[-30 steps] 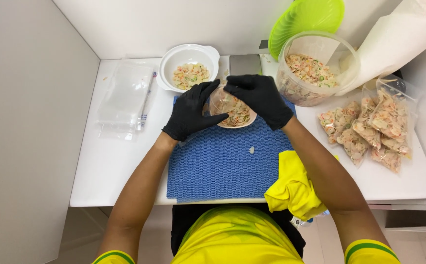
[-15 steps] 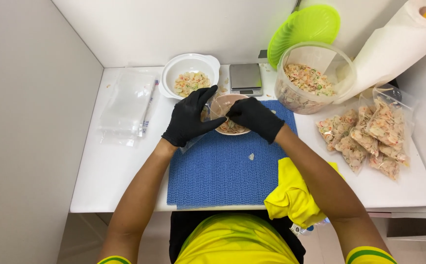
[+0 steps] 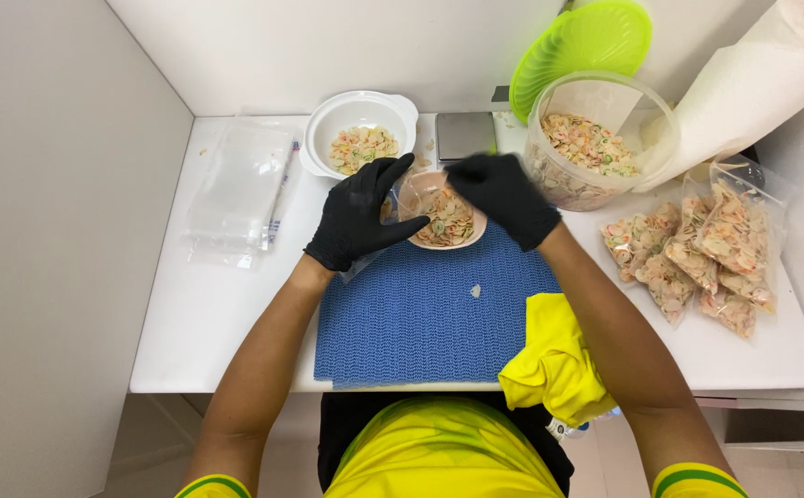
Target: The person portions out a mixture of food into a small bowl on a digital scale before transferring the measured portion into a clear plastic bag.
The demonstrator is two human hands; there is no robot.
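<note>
A small pink bowl [image 3: 445, 224] of mixed flaky snack pieces sits at the far edge of the blue mat [image 3: 420, 314]. My left hand [image 3: 360, 219], in a black glove, grips the bowl's left rim between its thumb and spread fingers. A bit of clear plastic lies under the wrist. My right hand [image 3: 505, 198], also gloved, is motion-blurred at the bowl's right rim; its grip is unclear. One loose snack piece [image 3: 476, 290] lies on the mat.
Along the back stand a white bowl [image 3: 357, 138] of the same snack, a small scale [image 3: 465, 135], and a large clear tub [image 3: 595, 152] with a green lid [image 3: 586, 41] behind it. Filled bags [image 3: 697, 254] lie right, empty bags [image 3: 236, 189] left. Also a paper towel roll [image 3: 752, 88] and a yellow cloth [image 3: 554, 360].
The bowl has come down from between both hands onto the mat's far edge. My right hand has slid off its top to the right, uncovering the snack.
</note>
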